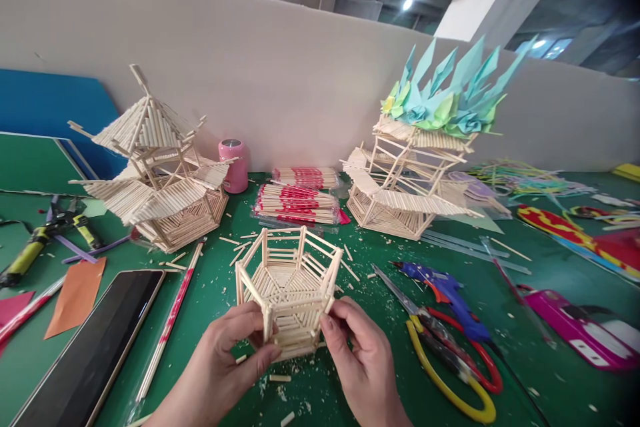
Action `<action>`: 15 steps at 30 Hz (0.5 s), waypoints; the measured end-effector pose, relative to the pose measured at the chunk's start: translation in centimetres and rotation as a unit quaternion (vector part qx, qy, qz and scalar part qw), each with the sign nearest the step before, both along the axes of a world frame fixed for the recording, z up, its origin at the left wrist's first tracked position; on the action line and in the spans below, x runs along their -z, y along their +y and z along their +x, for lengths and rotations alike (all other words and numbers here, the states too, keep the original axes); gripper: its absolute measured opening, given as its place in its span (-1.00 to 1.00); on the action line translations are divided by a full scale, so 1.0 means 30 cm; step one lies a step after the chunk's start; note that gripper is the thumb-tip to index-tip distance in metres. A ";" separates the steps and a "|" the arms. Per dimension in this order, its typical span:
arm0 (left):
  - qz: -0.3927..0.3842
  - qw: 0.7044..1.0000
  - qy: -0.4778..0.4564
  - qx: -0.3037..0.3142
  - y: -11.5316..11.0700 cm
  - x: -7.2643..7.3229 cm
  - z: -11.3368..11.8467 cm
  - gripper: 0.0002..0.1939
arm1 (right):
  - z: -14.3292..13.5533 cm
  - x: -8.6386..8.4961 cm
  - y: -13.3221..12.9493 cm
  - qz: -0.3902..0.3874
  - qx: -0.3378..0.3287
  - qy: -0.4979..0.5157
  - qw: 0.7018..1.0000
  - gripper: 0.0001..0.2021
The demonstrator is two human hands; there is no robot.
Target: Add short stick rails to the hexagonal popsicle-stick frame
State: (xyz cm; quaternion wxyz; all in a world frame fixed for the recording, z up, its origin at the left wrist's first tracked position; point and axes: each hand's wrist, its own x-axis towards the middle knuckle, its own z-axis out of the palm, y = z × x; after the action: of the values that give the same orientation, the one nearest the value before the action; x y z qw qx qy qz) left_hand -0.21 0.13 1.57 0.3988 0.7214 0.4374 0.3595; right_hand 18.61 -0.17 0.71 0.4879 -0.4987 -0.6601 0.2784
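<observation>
- Pinching the near-left post of an open-topped hexagonal frame of pale wooden sticks (293,304): left hand (227,355), fingers (244,323) and thumb closed on the stick.
- Right hand (364,355): thumb and forefinger pinch the same frame at its near-right post.
- Frame is upright between both hands, near centre of the green desk (200,300). Slatted floor, railed sides. Can't tell if base touches down.
- Back left: two-tiered stick pavilion with a pointed roof (163,203); just right of it, a pink cylindrical container with a dark top (236,173).
- Back centre, behind the frame: clear-wrapped bundles of sticks with red bands (299,203).
- Back right: stick pavilion topped with blue-green paper spikes (406,201).
- Right of right hand: scissors with yellow and red handles (420,328), beside a blue hot-glue gun (450,290).
- Left of left hand: narrow clear packet of red-banded sticks (171,320), then a dark-screened phone (95,347).
- Loose stick offcuts (280,378) around the frame.
</observation>
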 end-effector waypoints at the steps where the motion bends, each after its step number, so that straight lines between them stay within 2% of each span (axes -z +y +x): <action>1: -0.001 1.000 0.000 -0.001 0.000 0.001 0.000 -0.86 | 0.000 0.000 0.000 0.001 0.000 -0.001 1.000 -0.83; 12: -0.022 0.999 0.040 -0.024 0.011 -0.027 -0.004 -0.87 | -0.004 -0.001 0.016 0.000 -0.003 0.005 1.000 -0.82; 15: -0.010 0.994 0.087 -0.058 0.003 -0.021 -0.024 -0.80 | -0.004 0.007 0.019 -0.010 -0.005 0.005 1.000 -0.81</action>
State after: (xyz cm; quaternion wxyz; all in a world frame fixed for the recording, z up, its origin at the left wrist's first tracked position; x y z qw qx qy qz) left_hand -0.93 0.21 2.19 0.3451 0.7189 0.5153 0.3139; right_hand 18.48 0.42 0.48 0.4853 -0.4987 -0.6572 0.2896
